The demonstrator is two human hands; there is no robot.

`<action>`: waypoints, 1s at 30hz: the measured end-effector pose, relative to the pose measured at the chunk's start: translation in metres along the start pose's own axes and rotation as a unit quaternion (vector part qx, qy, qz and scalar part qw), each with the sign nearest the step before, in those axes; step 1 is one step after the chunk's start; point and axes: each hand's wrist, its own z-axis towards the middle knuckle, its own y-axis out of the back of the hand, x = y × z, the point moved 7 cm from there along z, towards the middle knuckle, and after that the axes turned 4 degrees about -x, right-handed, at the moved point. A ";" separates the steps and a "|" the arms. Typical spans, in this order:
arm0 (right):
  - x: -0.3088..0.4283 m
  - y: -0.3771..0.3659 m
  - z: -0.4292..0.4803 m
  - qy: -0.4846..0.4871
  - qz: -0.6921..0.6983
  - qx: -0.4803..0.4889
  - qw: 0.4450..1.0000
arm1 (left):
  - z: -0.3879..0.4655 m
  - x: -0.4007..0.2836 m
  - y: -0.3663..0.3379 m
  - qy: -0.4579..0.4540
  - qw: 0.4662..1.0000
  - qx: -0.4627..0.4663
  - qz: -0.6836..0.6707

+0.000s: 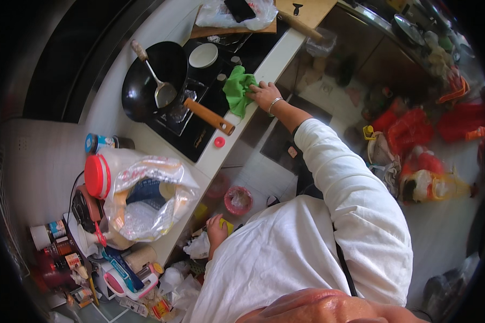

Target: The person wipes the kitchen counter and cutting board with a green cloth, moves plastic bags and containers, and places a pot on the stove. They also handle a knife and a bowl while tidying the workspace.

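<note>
My right hand (264, 96), with a bracelet at the wrist, presses its fingers on a crumpled green cloth (237, 91). That cloth lies across the front edge of the black glass gas hob (200, 141) and the white counter edge (281, 50). Low beside my body, my left hand (216, 231) has its fingers curled at a small yellow object (228, 226), mostly hidden. On the hob sits a black wok (139, 91) with a wooden handle (210, 116); a metal spatula (165, 93) rests in it. A white bowl (203, 55) stands behind the cloth.
A red bottle cap (219, 142) lies on the counter edge near the wok handle. Left are an open plastic bag (178, 177) and a red-lidded jar (97, 176). A rolling pin (301, 26) overhangs the far counter. A pink bin (238, 200) stands on the floor.
</note>
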 end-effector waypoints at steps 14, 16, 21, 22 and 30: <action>-0.282 -0.033 0.068 -0.185 0.091 0.044 0.978 | 0.209 -0.207 -0.106 0.113 0.977 0.064 -0.169; -0.301 -0.032 0.074 -0.186 0.121 0.038 0.974 | 0.259 -0.259 -0.120 0.137 0.969 0.085 -0.185; -0.321 -0.036 0.088 -0.143 0.187 0.094 0.967 | 0.396 -0.375 -0.141 0.003 0.971 0.115 -0.210; -0.324 -0.036 0.089 -0.144 0.227 0.096 0.958 | 0.419 -0.393 -0.142 -0.025 0.970 0.105 -0.219; -0.394 0.034 0.049 -0.151 0.591 0.021 0.792 | 0.516 -0.457 -0.164 -0.056 0.954 0.046 -0.291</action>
